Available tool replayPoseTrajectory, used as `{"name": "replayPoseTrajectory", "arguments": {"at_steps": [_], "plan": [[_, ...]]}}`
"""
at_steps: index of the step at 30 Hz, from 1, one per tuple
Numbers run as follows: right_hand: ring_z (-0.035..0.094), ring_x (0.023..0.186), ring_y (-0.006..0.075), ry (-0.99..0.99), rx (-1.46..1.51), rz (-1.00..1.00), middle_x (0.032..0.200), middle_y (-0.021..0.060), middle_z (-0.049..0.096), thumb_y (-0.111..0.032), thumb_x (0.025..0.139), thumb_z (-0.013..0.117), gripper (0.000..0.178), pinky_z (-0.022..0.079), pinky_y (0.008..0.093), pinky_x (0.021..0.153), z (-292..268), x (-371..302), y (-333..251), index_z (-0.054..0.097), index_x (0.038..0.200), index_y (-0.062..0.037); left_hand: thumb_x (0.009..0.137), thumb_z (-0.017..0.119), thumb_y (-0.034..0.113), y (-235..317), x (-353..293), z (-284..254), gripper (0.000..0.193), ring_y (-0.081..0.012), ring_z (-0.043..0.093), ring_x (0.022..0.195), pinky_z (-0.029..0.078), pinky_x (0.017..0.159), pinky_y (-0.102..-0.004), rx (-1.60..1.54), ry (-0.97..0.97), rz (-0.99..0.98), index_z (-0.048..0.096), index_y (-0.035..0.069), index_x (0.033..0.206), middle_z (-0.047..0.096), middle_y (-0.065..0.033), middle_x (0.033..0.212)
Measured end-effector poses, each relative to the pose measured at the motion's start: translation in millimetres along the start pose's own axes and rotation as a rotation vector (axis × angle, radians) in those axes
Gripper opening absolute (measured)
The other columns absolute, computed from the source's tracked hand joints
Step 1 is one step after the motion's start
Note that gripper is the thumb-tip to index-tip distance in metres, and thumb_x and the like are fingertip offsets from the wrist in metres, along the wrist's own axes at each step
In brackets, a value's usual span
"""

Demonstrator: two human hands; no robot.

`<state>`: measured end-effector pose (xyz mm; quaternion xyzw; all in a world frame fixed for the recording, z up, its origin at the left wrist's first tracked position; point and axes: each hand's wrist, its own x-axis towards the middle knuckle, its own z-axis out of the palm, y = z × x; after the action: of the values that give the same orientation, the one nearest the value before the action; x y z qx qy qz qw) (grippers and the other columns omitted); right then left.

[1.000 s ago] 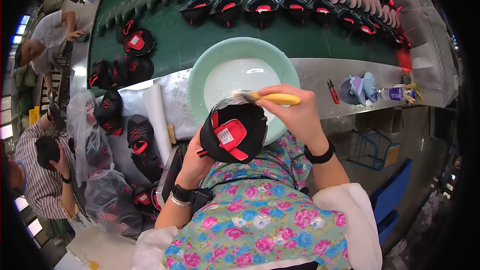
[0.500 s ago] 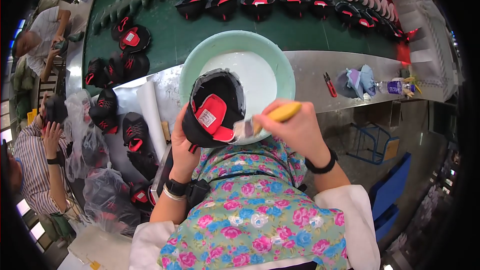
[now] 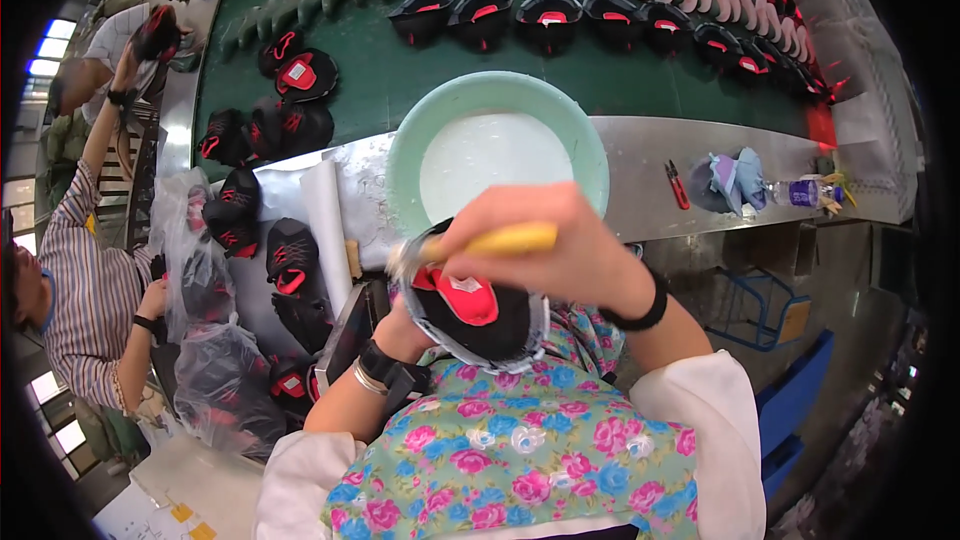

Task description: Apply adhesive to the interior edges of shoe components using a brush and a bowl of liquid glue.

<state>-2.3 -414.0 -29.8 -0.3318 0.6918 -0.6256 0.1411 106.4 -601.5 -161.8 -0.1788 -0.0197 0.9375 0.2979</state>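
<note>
Shoe upper (image 3: 505, 330), black fabric, bowl-shaped, open side facing the camera, held above the flowered apron (image 3: 520, 440) just on the near side of the basin (image 3: 593, 165). Red lining piece (image 3: 468, 304) inside, smooth; raw edge ragged, whitish, wet-looking. Left hand (image 3: 402, 333) wrapped round its left side, gripping; fingertips hidden beneath. Right hand (image 3: 555, 230) closed on a brush (image 3: 515, 239) with a smooth yellow handle, motion-blurred; pale bristles (image 3: 405, 258) at the upper's left rim, contact too blurred to confirm.

Basin round, pale-green plastic, sloping walls, holding milky white liquid (image 3: 495, 155). Clear, crinkled plastic bags (image 3: 225, 380) at left, black-and-red pieces showing inside. Clear bottle (image 3: 797, 193) with purple label, lying on its side on the metal ledge (image 3: 640, 150), beside crumpled blue-lilac material (image 3: 738, 180). Rolled white sheet (image 3: 326, 220) left of the basin, smooth. Row of black uppers (image 3: 548, 25), cupped, red inside, on the green tabletop (image 3: 370, 80) beyond the basin
</note>
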Motion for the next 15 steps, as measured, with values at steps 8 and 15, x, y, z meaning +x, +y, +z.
{"name": "replayPoseTrajectory", "arguments": {"at_steps": [8, 15], "plan": [[0.058, 0.052, 0.0078, 0.381, -0.129, 0.584, 0.062, 0.0036, 0.064, -0.009, 0.082, 0.072, 0.015, 0.044, 0.0224, 0.047, -27.3, -50.1, 20.0, 0.062, 0.073, -0.0003, 0.095, 0.05, 0.021, 55.6, -3.3, 30.6, 0.031, -0.0206, 0.063, 0.095, 0.052, 0.079, -0.0339, 0.396, 0.536, 0.184, 0.057, 0.006, 0.121, 0.065, -0.0083, 0.11], [0.055, 0.049, 0.0064, 0.761, 0.022, 0.682, 0.063, 0.0034, 0.062, -0.006, 0.085, 0.068, 0.014, 0.041, 0.0196, 0.045, -52.3, -37.9, 19.9, 0.06, 0.076, -0.0002, 0.094, 0.041, -0.001, 220.3, 101.8, 12.8, 0.032, -0.0208, 0.062, 0.085, 0.056, 0.07, -0.0365, 0.866, 0.421, 0.872, 0.035, 0.013, 0.123, 0.058, -0.0087, 0.107]]}}
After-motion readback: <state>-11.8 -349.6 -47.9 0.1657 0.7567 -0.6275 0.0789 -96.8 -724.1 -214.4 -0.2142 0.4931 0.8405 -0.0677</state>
